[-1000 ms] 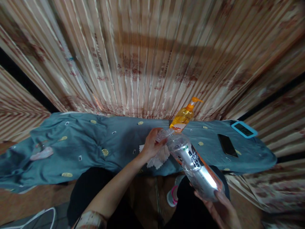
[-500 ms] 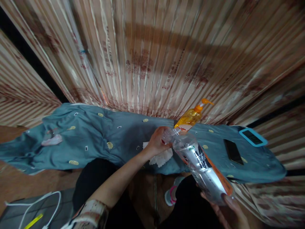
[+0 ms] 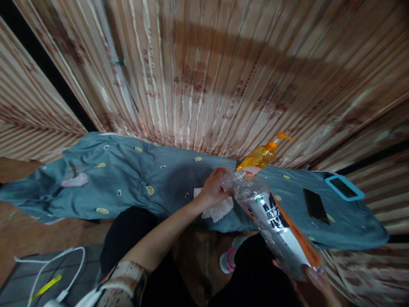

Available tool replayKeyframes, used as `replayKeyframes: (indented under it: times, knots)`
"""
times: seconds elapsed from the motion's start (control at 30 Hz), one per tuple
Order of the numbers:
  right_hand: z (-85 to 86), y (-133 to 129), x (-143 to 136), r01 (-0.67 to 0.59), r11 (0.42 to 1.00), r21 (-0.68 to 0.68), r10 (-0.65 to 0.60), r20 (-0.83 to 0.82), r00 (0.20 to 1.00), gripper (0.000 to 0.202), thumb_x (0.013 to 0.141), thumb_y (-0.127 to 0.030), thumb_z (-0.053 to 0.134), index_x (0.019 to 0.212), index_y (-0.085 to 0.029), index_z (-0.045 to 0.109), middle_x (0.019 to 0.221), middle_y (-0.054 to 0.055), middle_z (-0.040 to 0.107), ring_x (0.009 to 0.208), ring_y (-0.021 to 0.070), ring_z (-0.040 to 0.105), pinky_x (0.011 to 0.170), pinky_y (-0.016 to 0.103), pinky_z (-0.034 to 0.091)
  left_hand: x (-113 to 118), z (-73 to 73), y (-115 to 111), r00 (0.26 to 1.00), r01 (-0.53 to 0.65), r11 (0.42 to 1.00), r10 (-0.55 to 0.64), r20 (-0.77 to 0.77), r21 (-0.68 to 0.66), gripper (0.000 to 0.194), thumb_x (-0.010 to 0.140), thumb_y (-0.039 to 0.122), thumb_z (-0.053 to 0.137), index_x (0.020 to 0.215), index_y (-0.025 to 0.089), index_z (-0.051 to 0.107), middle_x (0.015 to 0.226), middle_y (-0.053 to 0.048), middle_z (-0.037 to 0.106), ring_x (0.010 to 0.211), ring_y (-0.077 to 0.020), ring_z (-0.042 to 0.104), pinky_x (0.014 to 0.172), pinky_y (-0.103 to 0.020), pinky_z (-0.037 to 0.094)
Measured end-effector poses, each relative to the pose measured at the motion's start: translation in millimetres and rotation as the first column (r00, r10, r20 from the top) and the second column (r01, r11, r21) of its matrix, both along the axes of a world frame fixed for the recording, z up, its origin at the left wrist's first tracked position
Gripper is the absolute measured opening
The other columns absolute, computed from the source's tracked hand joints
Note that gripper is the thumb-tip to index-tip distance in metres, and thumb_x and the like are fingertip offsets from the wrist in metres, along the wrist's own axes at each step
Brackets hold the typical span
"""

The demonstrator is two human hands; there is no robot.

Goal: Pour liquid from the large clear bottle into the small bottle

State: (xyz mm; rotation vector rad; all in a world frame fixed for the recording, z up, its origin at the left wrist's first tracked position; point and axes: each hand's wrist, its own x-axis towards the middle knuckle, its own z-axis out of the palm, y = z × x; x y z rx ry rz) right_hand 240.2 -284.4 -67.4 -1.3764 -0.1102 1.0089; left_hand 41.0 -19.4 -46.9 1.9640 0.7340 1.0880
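My right hand (image 3: pixel 315 283) is wrapped round the base of a clear plastic drink bottle (image 3: pixel 279 224) with a silver, black and orange label. The bottle lies tilted, its neck pointing up and left. At that neck my left hand (image 3: pixel 214 187) holds a small clear cup (image 3: pixel 227 181); whether cup and bottle mouth touch, I cannot tell. Under the left hand a white paper napkin (image 3: pixel 220 211) with scalloped edges rests on the blue-green cloth (image 3: pixel 172 179). Just behind the bottle's neck stands a yellow pump bottle (image 3: pixel 257 158) with an orange pump head.
On the cloth's right side lie a black phone (image 3: pixel 316 206) and a blue-framed device (image 3: pixel 344 187). Far left sits a small clear item with a pale pink part (image 3: pixel 75 179). A striped curtain (image 3: pixel 198 85) hangs behind. A white cable (image 3: pixel 81 264) lies at lower left.
The whole view has shifted slightly. Both hands keep their hold on the cup and the bottle, with the bottle at much the same tilt.
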Motion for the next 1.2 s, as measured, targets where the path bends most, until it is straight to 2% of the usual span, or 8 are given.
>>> replayKeyframes:
  times: [0.13,0.23,0.4,0.53,0.67,0.87,1.0,1.2]
  knots:
    - [-3.9,-1.5,1.4,-0.013,1.000,-0.006,0.013,0.022,1.000,0.069,0.063,-0.045,0.070,0.127,-0.031,0.048,0.107,0.008,0.068,0.081,0.0308,0.067,0.086,0.056,0.050,1.0,-3.0,0.3,1.000,-0.016,1.000,0.016,0.000,0.003,0.054,0.063,0.028,0.075,0.109,0.021,0.050,0.120,-0.009,0.053,0.112,-0.0263,0.054,0.100,-0.042,0.043]
    - [-4.9,-2.7,1.0,-0.050,0.999,0.007,0.050,0.056,0.997,0.064,0.067,-0.046,0.067,0.127,-0.033,0.049,0.111,0.007,0.067,0.086,0.0304,0.067,0.089,0.057,0.048,0.7,-3.3,0.1,1.000,-0.013,1.000,0.013,-0.005,0.005,0.052,0.064,0.028,0.074,0.110,0.022,0.050,0.119,-0.008,0.055,0.112,-0.0264,0.054,0.100,-0.043,0.043]
    - [-1.4,-3.2,-1.6,-0.106,0.994,0.001,0.105,0.135,0.985,0.057,0.070,-0.049,0.064,0.123,-0.028,0.054,0.102,0.010,0.069,0.095,0.0334,0.064,0.088,0.060,0.048,-0.2,-2.3,-0.3,0.999,-0.001,1.000,0.001,-0.036,0.002,0.053,0.064,0.027,0.075,0.111,0.019,0.052,0.118,-0.009,0.056,0.111,-0.0267,0.054,0.099,-0.041,0.043]
    - [3.2,-1.3,-4.1,-0.074,0.997,-0.009,0.075,0.151,0.986,0.057,0.069,-0.049,0.066,0.120,-0.025,0.057,0.101,0.011,0.069,0.099,0.0347,0.063,0.089,0.059,0.048,0.4,-3.7,0.4,1.000,0.003,1.000,-0.003,-0.022,0.014,0.055,0.064,0.029,0.076,0.112,0.018,0.052,0.116,-0.009,0.057,0.110,-0.0267,0.055,0.097,-0.041,0.045]
    - [4.6,-1.0,-2.7,-0.080,0.997,-0.011,0.080,0.151,0.985,0.061,0.069,-0.050,0.066,0.124,-0.026,0.054,0.106,0.011,0.068,0.099,0.0345,0.063,0.088,0.059,0.049,0.2,-4.3,1.1,1.000,0.000,1.000,0.000,-0.023,0.011,0.054,0.065,0.034,0.076,0.111,0.020,0.052,0.113,-0.008,0.058,0.108,-0.0263,0.056,0.096,-0.042,0.045]
    - [0.6,-3.5,3.8,-0.180,0.984,0.001,0.177,0.157,0.972,0.059,0.073,-0.050,0.061,0.128,-0.030,0.051,0.103,0.009,0.070,0.093,0.0334,0.065,0.083,0.058,0.051,-1.0,-3.3,1.1,0.999,0.006,1.000,-0.006,-0.041,0.007,0.056,0.067,0.037,0.074,0.114,0.021,0.050,0.115,-0.009,0.058,0.110,-0.0272,0.055,0.096,-0.043,0.044]
    - [0.7,-2.1,1.6,-0.192,0.981,0.019,0.186,0.174,0.967,0.058,0.075,-0.050,0.059,0.130,-0.033,0.048,0.105,0.007,0.069,0.094,0.0324,0.065,0.084,0.059,0.051,-1.1,-3.6,1.2,0.999,-0.002,1.000,0.002,-0.035,0.002,0.055,0.065,0.034,0.075,0.114,0.021,0.051,0.115,-0.008,0.059,0.110,-0.0269,0.055,0.096,-0.041,0.044]
    - [4.1,2.0,-1.3,-0.178,0.984,0.019,0.171,0.198,0.965,0.056,0.074,-0.050,0.061,0.126,-0.031,0.052,0.105,0.008,0.069,0.096,0.0329,0.065,0.086,0.059,0.050,-2.0,-4.3,0.2,1.000,0.017,1.000,-0.017,-0.020,0.014,0.054,0.066,0.033,0.074,0.114,0.022,0.050,0.116,-0.007,0.059,0.111,-0.0260,0.054,0.097,-0.041,0.043]
